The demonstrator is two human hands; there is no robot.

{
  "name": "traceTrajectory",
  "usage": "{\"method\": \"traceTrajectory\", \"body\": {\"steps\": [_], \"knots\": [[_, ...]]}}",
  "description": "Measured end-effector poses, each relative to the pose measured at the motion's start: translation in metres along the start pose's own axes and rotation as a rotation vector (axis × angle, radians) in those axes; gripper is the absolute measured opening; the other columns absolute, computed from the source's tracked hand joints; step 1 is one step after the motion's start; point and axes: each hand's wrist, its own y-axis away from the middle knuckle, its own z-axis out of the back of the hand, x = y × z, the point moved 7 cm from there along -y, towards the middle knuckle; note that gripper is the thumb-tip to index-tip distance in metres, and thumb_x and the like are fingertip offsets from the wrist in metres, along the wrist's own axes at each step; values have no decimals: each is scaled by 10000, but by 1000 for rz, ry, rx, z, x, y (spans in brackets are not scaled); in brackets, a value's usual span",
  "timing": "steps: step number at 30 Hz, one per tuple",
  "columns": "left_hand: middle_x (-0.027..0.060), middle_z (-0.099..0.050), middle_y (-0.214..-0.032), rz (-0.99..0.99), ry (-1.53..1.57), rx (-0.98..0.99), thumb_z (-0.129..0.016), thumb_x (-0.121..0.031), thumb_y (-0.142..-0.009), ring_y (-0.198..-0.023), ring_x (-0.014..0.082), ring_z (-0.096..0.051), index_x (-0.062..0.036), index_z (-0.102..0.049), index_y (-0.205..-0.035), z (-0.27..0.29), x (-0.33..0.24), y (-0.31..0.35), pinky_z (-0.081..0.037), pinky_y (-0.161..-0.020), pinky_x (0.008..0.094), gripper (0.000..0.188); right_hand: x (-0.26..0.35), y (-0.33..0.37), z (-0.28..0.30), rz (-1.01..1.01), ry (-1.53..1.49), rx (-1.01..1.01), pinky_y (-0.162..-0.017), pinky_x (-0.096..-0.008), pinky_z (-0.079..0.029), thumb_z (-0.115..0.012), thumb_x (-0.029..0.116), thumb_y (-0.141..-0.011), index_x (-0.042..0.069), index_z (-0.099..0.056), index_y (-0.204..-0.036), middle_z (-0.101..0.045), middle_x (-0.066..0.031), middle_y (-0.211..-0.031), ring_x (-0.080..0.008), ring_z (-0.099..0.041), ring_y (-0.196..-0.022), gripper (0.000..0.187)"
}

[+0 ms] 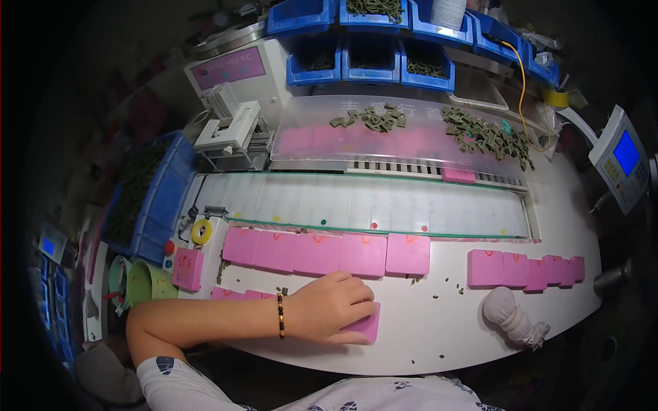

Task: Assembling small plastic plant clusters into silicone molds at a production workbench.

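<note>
My left hand (334,308), with a dark beaded bracelet (281,312) on its wrist, reaches across the near side of the white table. Its fingers curl over a pink block (370,326) and grip it by the sides; part of the block is hidden under the hand. Beyond the hand runs a row of larger pink blocks (319,253) with small red marks on their tops. Two more pink blocks (227,294) lie partly behind my forearm. My right hand is out of sight.
A conveyor (411,202) with a whitish belt crosses behind the block row. Green pieces lie piled on a clear cover (308,116). Smaller pink blocks (485,267) and a grey cloth bundle (506,314) sit at right. Blue bins (307,19) line the back; a screen (626,154) stands far right.
</note>
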Motion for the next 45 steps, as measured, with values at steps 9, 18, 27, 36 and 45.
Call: {"method": "traceTrajectory", "body": {"steps": [9,18,27,36,45], "knots": [[165,-494,-1234,350,-126,100,-772,-503,-745,-1179,340,-466,-34,-548,-1218,-8,-1,13,-356,-1001,445,703,-54,-22,-34,-54,3,130,-838,-415,-506,-670,308,-841,68,-670,-1070,-643,-190,-1085,-308,-640,-997,332],[154,-522,-1161,449,-158,-54,-871,-307,-637,-1118,337,-502,-39,-538,-1178,-20,-15,17,-399,-965,430,690,-127,32,-54,-168,37,289,-800,-429,-530,-663,372,-846,61,-725,-986,-694,-196,-997,-345,-679,-925,346],[136,-605,-969,365,126,-499,-771,-69,-758,-872,299,-593,-37,-612,-1136,-62,-42,-25,-494,-767,362,412,260,111,133,261,381,251,-715,-438,-538,-621,324,-909,101,-720,-929,-698,-162,-836,-355,-678,-801,244],[158,-562,-1043,387,328,-436,-501,-167,-970,-965,302,-538,0,-597,-1179,-83,-60,-50,-442,-881,377,285,461,123,197,1189,457,-764,-735,-362,-492,-670,19,-694,27,-630,-990,-587,-108,-995,-289,-591,-891,299],[159,-548,-1001,398,344,-443,-470,-140,-961,-943,323,-525,-8,-589,-1165,-82,-58,-53,-448,-851,401,271,485,94,190,1082,597,-816,-698,-321,-492,-623,69,-721,21,-595,-976,-562,-90,-975,-243,-551,-863,261]]}}
